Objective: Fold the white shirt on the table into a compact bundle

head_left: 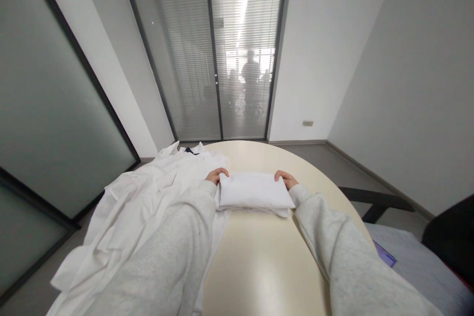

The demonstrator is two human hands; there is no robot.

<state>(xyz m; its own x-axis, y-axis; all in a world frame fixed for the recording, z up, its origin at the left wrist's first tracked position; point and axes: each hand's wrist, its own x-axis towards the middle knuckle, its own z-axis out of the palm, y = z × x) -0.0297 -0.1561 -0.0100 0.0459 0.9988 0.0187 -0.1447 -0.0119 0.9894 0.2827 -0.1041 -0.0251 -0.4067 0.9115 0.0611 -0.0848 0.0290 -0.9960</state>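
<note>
A white cloth garment folded into a flat rectangle [255, 191] lies across the pale round-ended table [266, 252]. At its far left corner, my left hand [217, 175] grips the edge between thumb and fingers. My right hand [286, 178] pinches the far right corner in the same way. Layers show along the near edge of the fold, some sticking out below the top one. Just left of it, a loose heap of white garments [148, 197] spreads over the table and hangs past its left side. What kind of garment is folded, I cannot tell.
A black chair armrest [377, 200] stands close to the table's right edge. Beside it, a purple flat item [384, 254] rests on a grey surface. Beyond the table is a glass door with blinds [244, 59]; silhouettes show behind it. Frosted glass panels line the left.
</note>
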